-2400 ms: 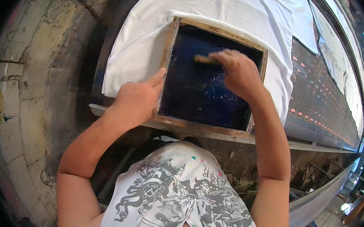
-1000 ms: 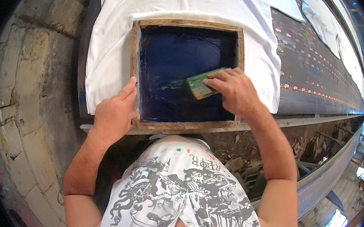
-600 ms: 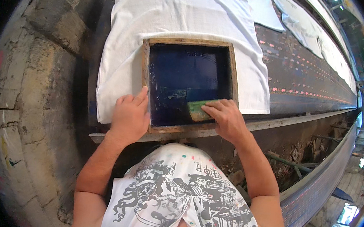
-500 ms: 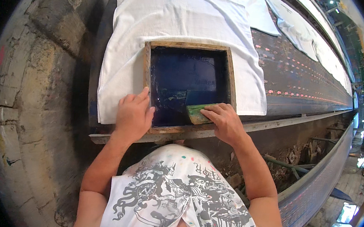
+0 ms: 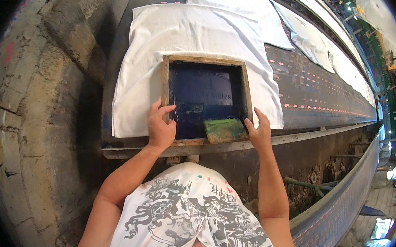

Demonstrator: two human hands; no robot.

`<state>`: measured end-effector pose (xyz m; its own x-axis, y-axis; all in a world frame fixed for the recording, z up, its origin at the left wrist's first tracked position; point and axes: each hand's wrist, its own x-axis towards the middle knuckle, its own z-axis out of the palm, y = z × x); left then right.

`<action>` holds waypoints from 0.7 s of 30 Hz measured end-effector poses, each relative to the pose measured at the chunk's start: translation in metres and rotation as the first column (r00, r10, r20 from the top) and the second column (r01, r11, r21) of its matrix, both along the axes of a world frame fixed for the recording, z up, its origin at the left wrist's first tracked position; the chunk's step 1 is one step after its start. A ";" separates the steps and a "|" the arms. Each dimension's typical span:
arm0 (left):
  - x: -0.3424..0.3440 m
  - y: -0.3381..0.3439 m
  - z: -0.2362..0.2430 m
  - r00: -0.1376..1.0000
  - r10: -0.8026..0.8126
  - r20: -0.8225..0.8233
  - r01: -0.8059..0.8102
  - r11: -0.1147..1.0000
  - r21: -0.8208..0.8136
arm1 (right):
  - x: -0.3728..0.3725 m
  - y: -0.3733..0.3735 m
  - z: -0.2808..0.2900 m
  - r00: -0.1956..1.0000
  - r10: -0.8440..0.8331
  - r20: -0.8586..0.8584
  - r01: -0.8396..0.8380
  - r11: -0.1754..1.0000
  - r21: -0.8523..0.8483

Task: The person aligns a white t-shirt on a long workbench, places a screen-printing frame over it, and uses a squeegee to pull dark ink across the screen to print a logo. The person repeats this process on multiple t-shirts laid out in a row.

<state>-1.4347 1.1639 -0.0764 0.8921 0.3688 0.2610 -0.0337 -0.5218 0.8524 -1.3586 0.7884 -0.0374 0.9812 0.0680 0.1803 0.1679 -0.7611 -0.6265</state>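
Note:
A screen printing frame (image 5: 165, 80) with wooden sides and a dark blue mesh lies on a white cloth (image 5: 145, 29). My left hand (image 5: 161, 127) straddles its left rail, thumb and a finger over the inner side. At the right rail is my right hand (image 5: 261, 131), its thumb touching the wood by the near corner and its fingers spread outside. A green-stained squeegee (image 5: 225, 129) rests untouched inside the near right corner, leaning on the near rail. Dark ink partly covers the mesh, where some lettering shows through.
The long dark table (image 5: 304, 93) carries rows of pink marks and more white fabric pieces (image 5: 241, 9) farther along. A wooden rail (image 5: 285, 143) runs along its near edge. A rough concrete wall (image 5: 43, 110) stands at the left.
My right hand has let go of the squeegee, which now leans in the near right corner, and moved to the right rail. My left hand has its fingers over the left rail.

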 end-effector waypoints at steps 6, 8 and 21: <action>-0.005 -0.002 0.018 0.988 -0.019 0.154 0.016 1.000 0.022 | -0.025 0.020 0.023 0.962 0.042 -0.271 0.135 0.787 0.602; -0.004 -0.008 0.038 0.975 -0.046 0.216 0.056 0.998 -0.039 | -0.033 0.007 0.029 0.968 0.008 -0.252 0.152 0.781 0.606; -0.019 -0.172 0.064 0.834 -0.490 0.253 0.552 0.740 -0.384 | -0.230 -0.150 0.105 0.896 -0.400 -0.190 0.361 0.409 0.838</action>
<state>-1.4538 0.9918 -0.0129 0.9478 -0.0439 0.3159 -0.3152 0.0225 0.9488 -1.5886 0.6387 0.0674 0.8577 -0.5127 -0.0376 0.0376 0.1354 -0.9901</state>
